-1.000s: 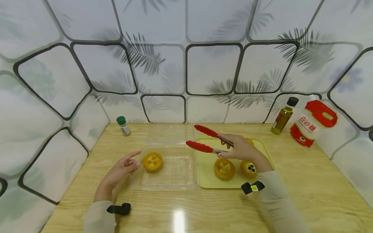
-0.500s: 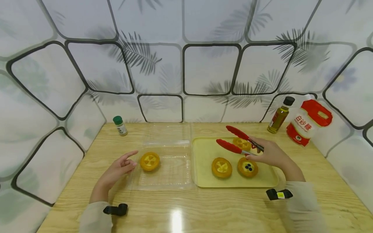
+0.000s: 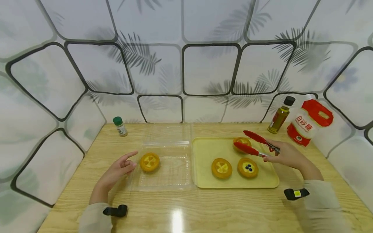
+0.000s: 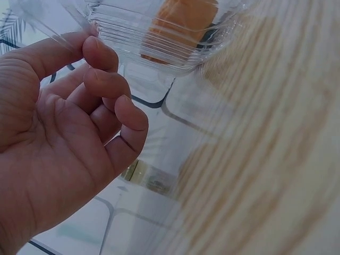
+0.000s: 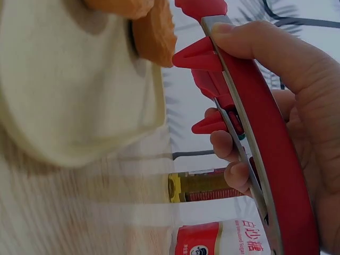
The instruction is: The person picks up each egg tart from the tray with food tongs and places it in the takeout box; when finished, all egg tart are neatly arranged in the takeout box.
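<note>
My right hand [image 3: 287, 155] grips red-and-metal tongs [image 3: 247, 148] over the right part of the yellow tray [image 3: 207, 147]. The tongs' red tips stand apart, and the nearer one overlaps the back tart [image 3: 241, 140] in the head view. Closer to the front of the tray lie a second tart [image 3: 222, 167] and a tart with dark berries [image 3: 248, 167]. Another tart [image 3: 150, 161] sits at the left side of the clear plastic container [image 3: 175, 171]. My left hand [image 3: 118, 169] is at that container's left edge, index finger extended, other fingers loosely bent.
The container's raised clear lid [image 3: 167, 133] stands toward the wall. A green-capped shaker [image 3: 120, 126] is at the back left. An oil bottle [image 3: 279, 118] and a red-and-white sugar bag [image 3: 309, 121] stand at the back right. Patterned cloth walls surround the wooden table [image 3: 145, 210].
My right hand has moved right with the tongs, from near the container's edge to the back tart, uncovering tarts on the tray. The left hand stays by the container.
</note>
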A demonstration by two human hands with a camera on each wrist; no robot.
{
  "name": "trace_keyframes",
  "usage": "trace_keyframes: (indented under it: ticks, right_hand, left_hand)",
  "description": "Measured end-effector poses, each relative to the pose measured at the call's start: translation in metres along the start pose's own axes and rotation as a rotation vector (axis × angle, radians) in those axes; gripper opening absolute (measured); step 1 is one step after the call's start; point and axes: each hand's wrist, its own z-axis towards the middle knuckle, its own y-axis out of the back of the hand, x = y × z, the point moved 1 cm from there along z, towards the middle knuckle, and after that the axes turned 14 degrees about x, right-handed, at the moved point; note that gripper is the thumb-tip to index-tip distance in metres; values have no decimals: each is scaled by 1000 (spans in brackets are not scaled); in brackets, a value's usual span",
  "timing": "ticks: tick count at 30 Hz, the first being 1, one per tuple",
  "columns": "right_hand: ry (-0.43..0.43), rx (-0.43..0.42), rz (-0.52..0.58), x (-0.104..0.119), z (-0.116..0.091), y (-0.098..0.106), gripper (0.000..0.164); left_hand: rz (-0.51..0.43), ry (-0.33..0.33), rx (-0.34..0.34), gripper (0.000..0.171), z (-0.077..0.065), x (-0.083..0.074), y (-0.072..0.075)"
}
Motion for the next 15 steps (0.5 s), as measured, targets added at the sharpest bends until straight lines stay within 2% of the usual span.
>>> trace_keyframes:
  ticks: [8,15]
  right_hand:
    - [-3,19,-19,-10,-2,-4,85]
    - [5,26,-25,-14,-2,-9,85]
  left_hand:
    - [-11,-13,5,57,1,5,0]
    - [-8,-18,8,57,0,2,-2]
